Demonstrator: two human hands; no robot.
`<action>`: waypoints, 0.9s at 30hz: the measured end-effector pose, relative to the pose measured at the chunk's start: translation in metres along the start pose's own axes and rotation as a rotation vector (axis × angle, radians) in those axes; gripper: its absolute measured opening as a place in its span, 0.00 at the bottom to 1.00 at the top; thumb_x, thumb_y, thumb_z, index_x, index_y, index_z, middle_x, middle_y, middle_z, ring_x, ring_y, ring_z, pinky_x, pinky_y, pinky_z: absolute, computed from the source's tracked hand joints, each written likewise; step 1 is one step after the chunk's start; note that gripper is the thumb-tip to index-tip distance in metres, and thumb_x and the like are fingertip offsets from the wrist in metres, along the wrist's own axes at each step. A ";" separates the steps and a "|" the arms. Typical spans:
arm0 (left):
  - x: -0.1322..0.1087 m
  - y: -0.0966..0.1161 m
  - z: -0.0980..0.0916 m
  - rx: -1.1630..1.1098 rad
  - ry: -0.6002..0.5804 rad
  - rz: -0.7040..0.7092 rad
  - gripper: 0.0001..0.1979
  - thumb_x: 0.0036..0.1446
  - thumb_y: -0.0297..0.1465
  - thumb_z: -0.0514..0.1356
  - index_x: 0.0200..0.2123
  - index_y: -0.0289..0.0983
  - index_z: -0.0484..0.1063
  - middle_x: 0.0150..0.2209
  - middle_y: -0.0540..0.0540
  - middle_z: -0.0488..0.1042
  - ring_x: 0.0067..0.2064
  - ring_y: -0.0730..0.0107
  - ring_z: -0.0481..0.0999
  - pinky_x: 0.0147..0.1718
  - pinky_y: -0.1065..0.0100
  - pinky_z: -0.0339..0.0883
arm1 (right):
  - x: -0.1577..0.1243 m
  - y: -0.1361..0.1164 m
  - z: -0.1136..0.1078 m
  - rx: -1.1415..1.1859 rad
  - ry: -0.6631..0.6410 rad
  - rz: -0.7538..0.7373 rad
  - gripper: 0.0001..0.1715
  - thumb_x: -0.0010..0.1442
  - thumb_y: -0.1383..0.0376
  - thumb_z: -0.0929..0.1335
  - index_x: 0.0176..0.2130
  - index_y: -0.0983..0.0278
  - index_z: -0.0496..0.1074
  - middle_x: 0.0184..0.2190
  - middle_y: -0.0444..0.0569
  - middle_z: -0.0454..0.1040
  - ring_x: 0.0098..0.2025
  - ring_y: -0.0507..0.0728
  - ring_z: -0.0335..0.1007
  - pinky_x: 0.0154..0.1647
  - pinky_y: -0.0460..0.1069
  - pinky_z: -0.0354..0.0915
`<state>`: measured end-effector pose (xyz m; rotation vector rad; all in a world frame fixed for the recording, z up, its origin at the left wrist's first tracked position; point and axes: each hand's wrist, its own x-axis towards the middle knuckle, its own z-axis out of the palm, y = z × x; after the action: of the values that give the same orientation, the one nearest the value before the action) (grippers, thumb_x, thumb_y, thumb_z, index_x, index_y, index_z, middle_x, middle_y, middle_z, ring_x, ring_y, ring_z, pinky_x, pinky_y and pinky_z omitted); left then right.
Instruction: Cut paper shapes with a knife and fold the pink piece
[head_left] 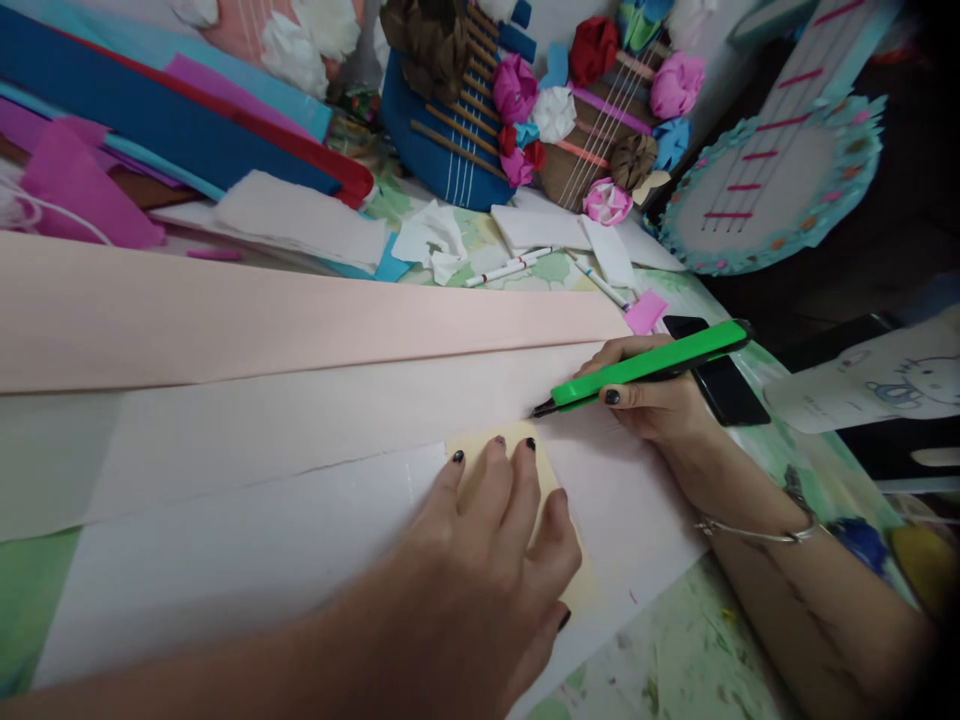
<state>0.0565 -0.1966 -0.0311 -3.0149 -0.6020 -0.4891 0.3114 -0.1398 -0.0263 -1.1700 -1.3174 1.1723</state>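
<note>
yellow card [473,460] lies under spread left grip [487,570]. right grip [660,405], toward counter's [671,640] right edge, pinches green cutter [660,358], tip near card.

dark nail polish [612,397], thin silvery bracelet [765,538]

There are 2 hands [487,570] [660,400], 1 green tool [660,358], 1 yellow card [475,448] and 1 bracelet [757,537].
</note>
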 end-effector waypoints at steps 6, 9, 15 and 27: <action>0.000 0.000 -0.001 0.003 -0.005 0.002 0.24 0.62 0.42 0.52 0.55 0.33 0.66 0.59 0.28 0.65 0.58 0.38 0.68 0.47 0.45 0.69 | 0.000 -0.001 -0.001 0.041 0.012 0.029 0.16 0.36 0.59 0.80 0.23 0.61 0.75 0.20 0.43 0.75 0.22 0.53 0.70 0.22 0.47 0.64; 0.000 -0.001 0.000 -0.023 -0.021 -0.011 0.24 0.62 0.43 0.51 0.56 0.34 0.65 0.59 0.30 0.65 0.59 0.39 0.66 0.49 0.45 0.67 | 0.002 -0.004 0.001 0.150 0.102 0.029 0.14 0.40 0.60 0.78 0.22 0.62 0.72 0.12 0.38 0.63 0.15 0.48 0.54 0.16 0.45 0.52; 0.001 -0.004 0.000 -0.119 0.004 -0.182 0.32 0.57 0.49 0.54 0.58 0.34 0.63 0.58 0.27 0.63 0.58 0.34 0.62 0.55 0.34 0.53 | 0.006 -0.008 0.014 0.220 0.158 0.003 0.15 0.39 0.62 0.78 0.19 0.62 0.69 0.11 0.36 0.53 0.16 0.46 0.44 0.18 0.45 0.46; 0.001 0.004 -0.017 -0.166 -0.156 -0.066 0.37 0.51 0.51 0.59 0.58 0.36 0.64 0.58 0.29 0.64 0.60 0.37 0.61 0.59 0.39 0.52 | 0.012 0.003 0.010 0.279 0.106 -0.070 0.12 0.45 0.64 0.75 0.22 0.63 0.68 0.15 0.37 0.57 0.17 0.46 0.44 0.20 0.46 0.46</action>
<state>0.0534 -0.2011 -0.0143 -3.2226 -0.7058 -0.3227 0.3009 -0.1284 -0.0295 -0.9617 -1.0677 1.1838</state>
